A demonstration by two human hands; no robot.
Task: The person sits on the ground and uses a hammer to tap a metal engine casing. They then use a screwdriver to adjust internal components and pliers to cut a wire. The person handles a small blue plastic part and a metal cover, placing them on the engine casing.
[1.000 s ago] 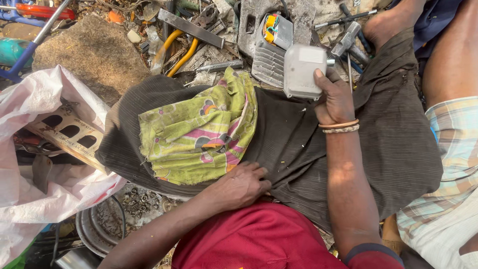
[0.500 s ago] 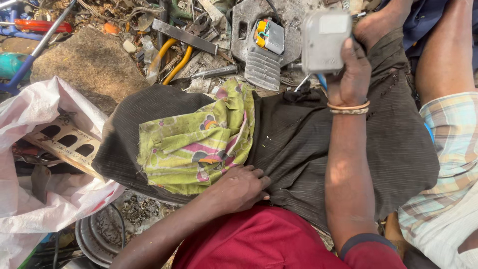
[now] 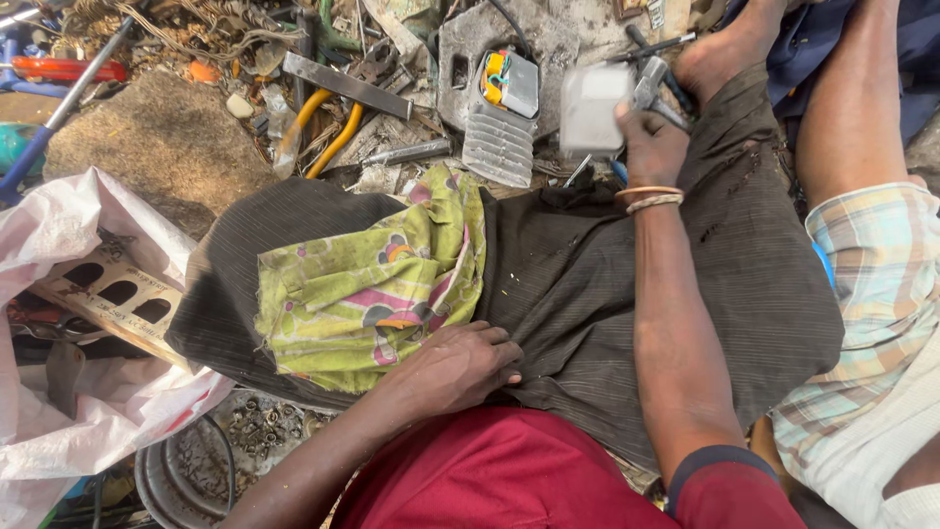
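Grey plastic box (image 3: 590, 108) is gripped up by the right hand (image 3: 651, 142); left hand (image 3: 460, 364) lies flat on dark cloth (image 3: 607, 284); nothing's been opened yet.

The pale grey box (image 3: 590, 108) is motion-blurred (its details unreadable), hiding the right hand's (image 3: 651, 147) fingers behind it.
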